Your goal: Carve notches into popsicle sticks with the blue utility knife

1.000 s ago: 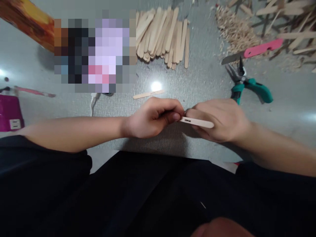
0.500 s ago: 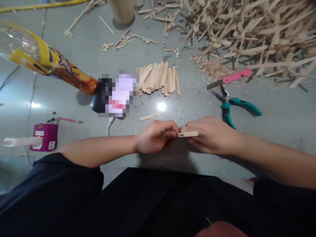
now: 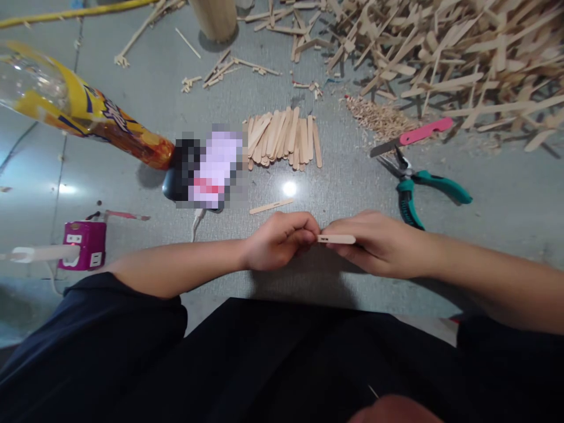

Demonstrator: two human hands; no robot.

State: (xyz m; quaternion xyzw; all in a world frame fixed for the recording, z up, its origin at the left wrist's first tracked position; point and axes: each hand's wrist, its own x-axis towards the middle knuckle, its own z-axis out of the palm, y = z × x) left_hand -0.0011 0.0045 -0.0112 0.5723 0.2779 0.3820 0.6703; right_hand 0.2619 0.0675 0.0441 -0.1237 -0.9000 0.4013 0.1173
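My left hand point(image 3: 282, 241) is closed, thumb and forefinger pinching one end of a wooden ice-cream stick point(image 3: 339, 239). The stick points right and has small dark slots or marks close to the pinch. Right up against it is my right hand point(image 3: 374, 244), fingers curled behind and below the stick. What the right fingertips grip, if anything, is hidden. A second stick point(image 3: 271, 205) with a similar mark lies on the table just beyond my left hand. Farther out sits a neat stack of plain sticks point(image 3: 282, 138).
Pliers with green handles point(image 3: 412, 182) and a pink-handled folding saw point(image 3: 418, 134) lie at right, near wood shavings point(image 3: 379, 117). A big stick heap point(image 3: 462, 64) fills the far right. At left are a phone point(image 3: 215, 170), a bottle point(image 3: 88, 111) and a purple power adapter point(image 3: 83, 244).
My right hand has shifted slightly around the stick, its fingers turning a little. The left hand keeps its pinch almost in the same place. The view has moved very slightly.
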